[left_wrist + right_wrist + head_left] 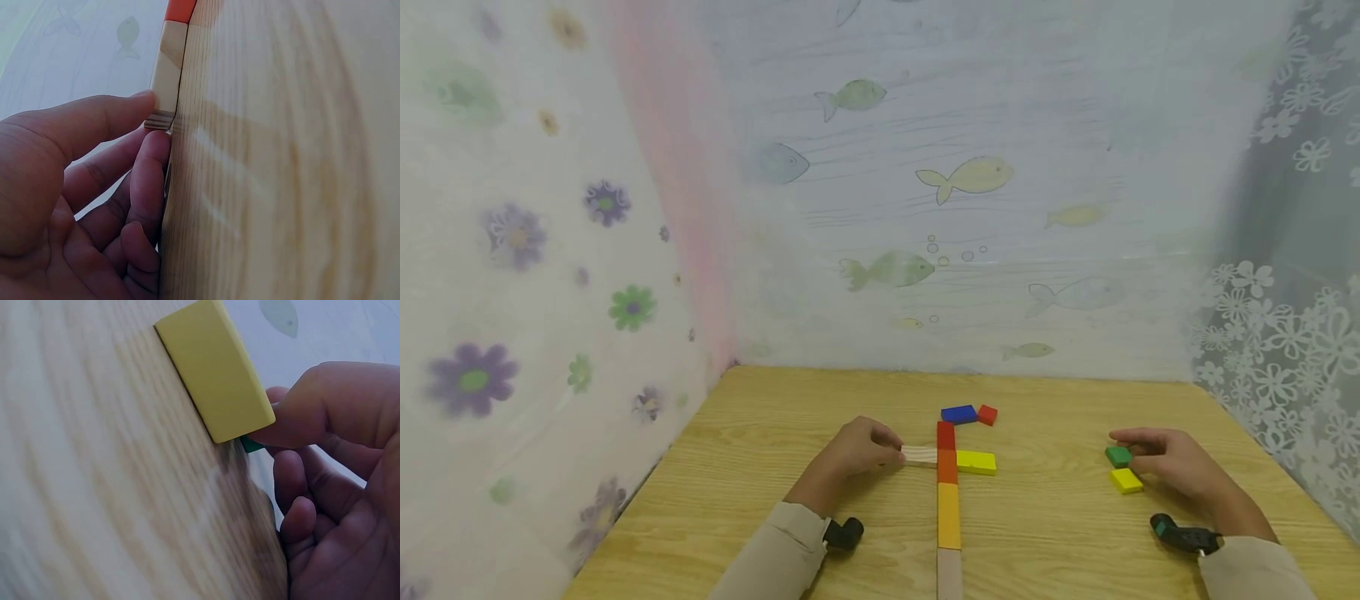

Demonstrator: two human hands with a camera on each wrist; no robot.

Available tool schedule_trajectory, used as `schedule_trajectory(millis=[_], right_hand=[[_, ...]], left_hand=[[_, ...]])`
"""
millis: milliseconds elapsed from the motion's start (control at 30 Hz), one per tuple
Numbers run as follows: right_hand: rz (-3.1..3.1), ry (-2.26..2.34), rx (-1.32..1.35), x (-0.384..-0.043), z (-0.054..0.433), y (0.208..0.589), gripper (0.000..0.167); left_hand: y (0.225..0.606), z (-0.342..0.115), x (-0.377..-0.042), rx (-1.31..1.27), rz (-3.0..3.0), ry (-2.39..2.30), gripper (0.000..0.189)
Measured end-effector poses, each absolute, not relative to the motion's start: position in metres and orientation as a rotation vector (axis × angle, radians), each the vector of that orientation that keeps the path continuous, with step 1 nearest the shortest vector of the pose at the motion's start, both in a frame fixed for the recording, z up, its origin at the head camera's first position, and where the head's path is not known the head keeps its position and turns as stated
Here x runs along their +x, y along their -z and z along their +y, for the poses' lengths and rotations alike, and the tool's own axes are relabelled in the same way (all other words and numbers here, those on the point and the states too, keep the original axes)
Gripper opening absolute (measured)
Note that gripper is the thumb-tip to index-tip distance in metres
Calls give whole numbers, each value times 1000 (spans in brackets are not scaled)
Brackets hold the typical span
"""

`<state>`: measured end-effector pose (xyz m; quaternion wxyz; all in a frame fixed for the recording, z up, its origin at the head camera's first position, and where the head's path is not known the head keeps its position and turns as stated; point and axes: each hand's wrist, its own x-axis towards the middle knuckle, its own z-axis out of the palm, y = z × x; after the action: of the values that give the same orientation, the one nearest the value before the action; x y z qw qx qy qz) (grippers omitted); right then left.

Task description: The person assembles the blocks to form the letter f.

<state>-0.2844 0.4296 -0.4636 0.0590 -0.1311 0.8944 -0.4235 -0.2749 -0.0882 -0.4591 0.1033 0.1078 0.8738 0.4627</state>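
A plain wooden block (919, 455) lies flat, its right end against a column of blocks. My left hand (859, 457) pinches its left end; the left wrist view shows the thumb along the block (167, 72) and fingers on the other side. At the right, my right hand (1172, 467) is around a green block (1117, 457). Its thumb reaches the block's right side and its forefinger stretches past the far side. A yellow block (1126, 481) lies just nearer than the green one. In the right wrist view the yellow block (215, 372) hides most of the green block (252, 445).
The column runs from a red block (946, 435) through an orange-yellow block (949, 517) to a pale block (950, 575). A long yellow block (977, 462) abuts its right side. Behind it lie a blue block (958, 414) and a small red block (987, 415). Patterned sheets surround the wooden table (760, 433).
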Motion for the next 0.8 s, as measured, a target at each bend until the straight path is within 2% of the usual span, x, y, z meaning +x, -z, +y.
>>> schedule_trajectory(millis=[500, 800], right_hand=[[2791, 1217, -397, -286, 429, 465, 49], [2813, 1203, -284, -286, 428, 463, 56]], left_hand=[[461, -89, -277, 350, 2608, -1334, 21], [459, -89, -276, 321, 2600, -1342, 21]])
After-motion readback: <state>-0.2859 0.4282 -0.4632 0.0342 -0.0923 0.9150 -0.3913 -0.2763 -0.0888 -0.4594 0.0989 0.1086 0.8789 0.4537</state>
